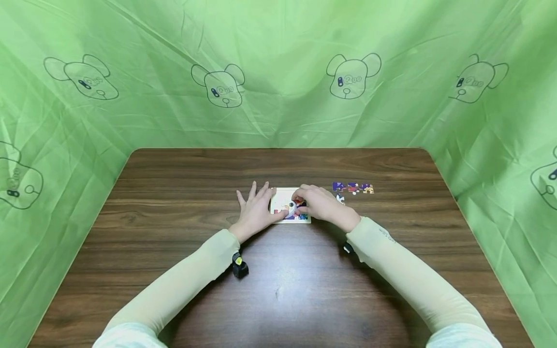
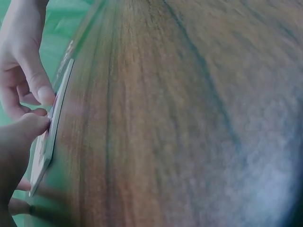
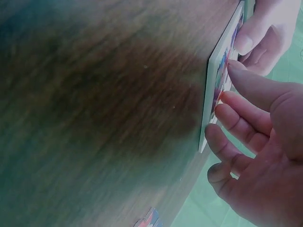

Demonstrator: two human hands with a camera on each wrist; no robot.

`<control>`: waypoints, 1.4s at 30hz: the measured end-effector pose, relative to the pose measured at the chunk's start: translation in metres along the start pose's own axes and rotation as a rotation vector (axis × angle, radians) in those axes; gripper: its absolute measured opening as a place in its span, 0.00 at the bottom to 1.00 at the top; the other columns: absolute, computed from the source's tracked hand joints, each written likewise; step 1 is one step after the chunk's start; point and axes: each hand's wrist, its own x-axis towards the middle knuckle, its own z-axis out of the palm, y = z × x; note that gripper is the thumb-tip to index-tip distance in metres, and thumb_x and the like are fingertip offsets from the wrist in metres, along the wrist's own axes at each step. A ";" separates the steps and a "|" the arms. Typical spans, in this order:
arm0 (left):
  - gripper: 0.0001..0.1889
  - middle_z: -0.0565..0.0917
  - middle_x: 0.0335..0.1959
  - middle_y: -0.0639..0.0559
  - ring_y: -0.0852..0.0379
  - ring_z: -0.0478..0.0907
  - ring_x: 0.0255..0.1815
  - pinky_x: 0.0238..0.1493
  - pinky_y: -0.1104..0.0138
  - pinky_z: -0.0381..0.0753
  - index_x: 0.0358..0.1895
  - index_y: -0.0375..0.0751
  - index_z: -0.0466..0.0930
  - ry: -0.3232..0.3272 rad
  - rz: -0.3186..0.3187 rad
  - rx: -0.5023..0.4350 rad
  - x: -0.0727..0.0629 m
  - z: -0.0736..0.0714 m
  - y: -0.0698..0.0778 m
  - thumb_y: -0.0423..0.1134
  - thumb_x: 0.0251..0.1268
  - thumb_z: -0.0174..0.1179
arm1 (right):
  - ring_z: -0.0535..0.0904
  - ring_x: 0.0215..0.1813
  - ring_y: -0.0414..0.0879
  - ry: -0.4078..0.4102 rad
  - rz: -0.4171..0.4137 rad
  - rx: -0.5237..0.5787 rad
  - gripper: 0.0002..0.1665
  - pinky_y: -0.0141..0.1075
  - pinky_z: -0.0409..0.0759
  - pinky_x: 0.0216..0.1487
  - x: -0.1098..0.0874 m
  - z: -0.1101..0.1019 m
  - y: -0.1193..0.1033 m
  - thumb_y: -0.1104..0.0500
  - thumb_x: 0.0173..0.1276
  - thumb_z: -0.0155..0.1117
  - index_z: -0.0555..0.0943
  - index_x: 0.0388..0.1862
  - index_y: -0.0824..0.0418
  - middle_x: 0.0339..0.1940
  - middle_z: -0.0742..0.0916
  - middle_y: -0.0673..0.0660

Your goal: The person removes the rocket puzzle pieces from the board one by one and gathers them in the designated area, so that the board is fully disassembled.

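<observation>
A small jigsaw puzzle in a pale tray [image 1: 308,221] lies between both hands. Stretched out and spread, the fingers of the left hand [image 1: 256,212] lie at the tray's left edge, and its thumb reaches onto the puzzle. The right hand [image 1: 319,202] bends over the right half, thumb and fingertips around a whitish puzzle piece [image 1: 291,205] with a dark spot. In the right wrist view these fingertips [image 3: 222,111] are down at the picture surface; the piece itself is hard to make out there. The left wrist view shows the tray edge-on [image 2: 59,111], both thumbs close together.
Loose puzzle pieces [image 1: 353,187] lie in a row to the right of the tray, with a white and blue piece [image 1: 340,198] nearer the right hand. The brown wooden table [image 1: 174,183] is bordered by green cloth [image 1: 278,121] at the back and sides.
</observation>
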 end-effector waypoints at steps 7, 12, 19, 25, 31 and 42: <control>0.45 0.60 0.83 0.44 0.33 0.42 0.85 0.71 0.23 0.30 0.78 0.48 0.68 -0.002 0.005 -0.011 -0.001 0.001 0.000 0.68 0.63 0.65 | 0.83 0.47 0.51 -0.003 0.003 0.009 0.19 0.49 0.83 0.50 0.002 0.000 0.000 0.54 0.67 0.77 0.85 0.53 0.60 0.46 0.84 0.54; 0.44 0.60 0.83 0.43 0.33 0.42 0.85 0.71 0.23 0.31 0.78 0.48 0.68 -0.010 0.003 -0.010 -0.001 0.000 0.000 0.68 0.64 0.64 | 0.83 0.45 0.50 0.003 -0.004 -0.001 0.19 0.48 0.83 0.49 0.004 0.001 -0.001 0.54 0.67 0.77 0.83 0.51 0.61 0.46 0.84 0.55; 0.45 0.60 0.83 0.43 0.33 0.42 0.85 0.71 0.23 0.30 0.78 0.48 0.68 -0.009 0.000 -0.005 -0.001 0.001 0.000 0.70 0.64 0.63 | 0.82 0.41 0.49 0.040 -0.006 -0.030 0.18 0.45 0.84 0.46 0.003 0.003 -0.006 0.56 0.66 0.78 0.81 0.49 0.62 0.44 0.83 0.56; 0.45 0.60 0.83 0.43 0.33 0.42 0.85 0.71 0.23 0.30 0.79 0.48 0.68 -0.009 0.002 -0.004 0.000 0.003 0.000 0.69 0.65 0.63 | 0.82 0.40 0.48 0.068 0.003 -0.021 0.16 0.44 0.84 0.44 0.001 0.005 -0.012 0.59 0.68 0.76 0.80 0.49 0.64 0.44 0.84 0.58; 0.45 0.59 0.84 0.44 0.34 0.42 0.85 0.71 0.23 0.30 0.80 0.48 0.66 -0.023 0.001 0.007 -0.001 0.002 0.001 0.70 0.66 0.62 | 0.84 0.42 0.49 0.072 -0.020 -0.028 0.19 0.43 0.85 0.47 0.001 0.007 -0.010 0.60 0.69 0.75 0.81 0.54 0.66 0.46 0.85 0.59; 0.45 0.59 0.84 0.44 0.34 0.42 0.85 0.70 0.22 0.31 0.80 0.48 0.66 -0.028 0.004 0.014 -0.002 -0.001 0.002 0.70 0.66 0.61 | 0.83 0.37 0.48 0.091 -0.123 -0.044 0.14 0.39 0.86 0.44 0.001 0.004 -0.009 0.62 0.68 0.75 0.85 0.50 0.67 0.42 0.83 0.59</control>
